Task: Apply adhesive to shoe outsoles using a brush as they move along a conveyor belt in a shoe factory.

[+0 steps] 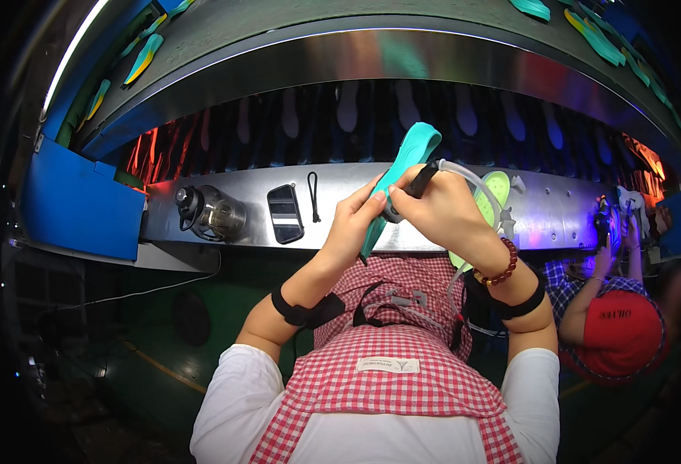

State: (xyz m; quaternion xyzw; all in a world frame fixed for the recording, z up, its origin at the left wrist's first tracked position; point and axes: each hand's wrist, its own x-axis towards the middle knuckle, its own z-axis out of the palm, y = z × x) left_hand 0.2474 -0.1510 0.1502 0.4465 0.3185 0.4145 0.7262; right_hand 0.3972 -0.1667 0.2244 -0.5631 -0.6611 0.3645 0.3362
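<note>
My left hand (353, 218) grips a teal shoe insole (404, 160) by its lower edge and holds it upright over the steel ledge (340, 203). Against the insole's side, my right hand (439, 207) presses a small black tool (417, 185) that has a clear hose (479, 185) running from it. A bead bracelet and a black strap sit on my right wrist, and a black strap wraps my left forearm. Behind my right hand lies a pale green insole (497, 188).
On the ledge sit a clear water jug (211, 212), a dark phone (285, 213) and a black loop (312, 196). Insoles hang in rows behind the ledge. A blue bin (77, 203) stands at left. At right a person in a red cap (621, 329) works.
</note>
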